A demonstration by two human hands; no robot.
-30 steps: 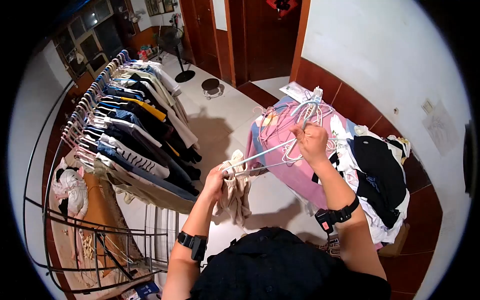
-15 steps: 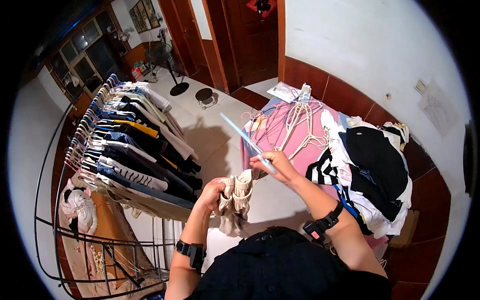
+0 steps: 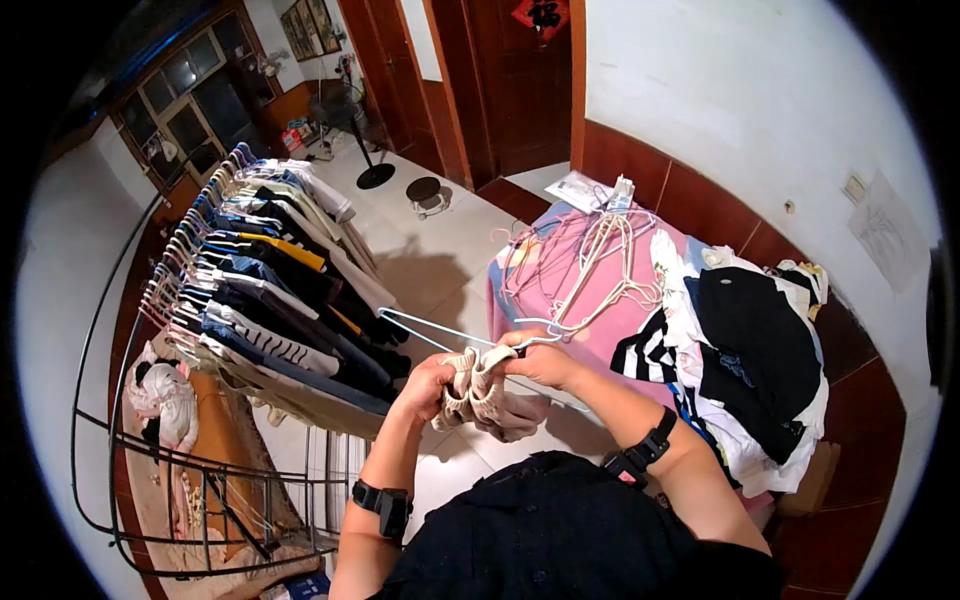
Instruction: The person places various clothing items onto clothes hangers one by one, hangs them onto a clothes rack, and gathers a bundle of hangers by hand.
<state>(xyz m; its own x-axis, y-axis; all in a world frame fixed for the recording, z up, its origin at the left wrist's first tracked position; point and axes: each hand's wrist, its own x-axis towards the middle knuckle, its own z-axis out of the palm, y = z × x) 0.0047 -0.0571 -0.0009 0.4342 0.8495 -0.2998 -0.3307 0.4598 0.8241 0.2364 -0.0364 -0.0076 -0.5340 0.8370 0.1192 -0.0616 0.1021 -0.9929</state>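
A light-blue clothes hanger [image 3: 432,328] lies across the top of a bunched beige garment [image 3: 488,402] with a gathered, elastic-looking edge. My left hand [image 3: 428,388] is closed on the left side of that edge. My right hand [image 3: 542,361] grips the right side of the garment, with the hook end of the hanger at its fingers. The long end of the hanger points away to the left, toward the clothes rack. Folds of the garment hide some of my fingertips.
On the left, a black metal rack [image 3: 95,420] carries many hung clothes [image 3: 275,285]. A pink-covered table [image 3: 585,345] at right holds loose hangers [image 3: 610,255] and a clothes pile [image 3: 755,345]. A stool [image 3: 424,191] and a standing fan [image 3: 375,176] are farther back.
The hanger has swung from upright and diagonal to lying across the garment. My right hand has come down onto the garment's edge, and the garment has spread rightward.
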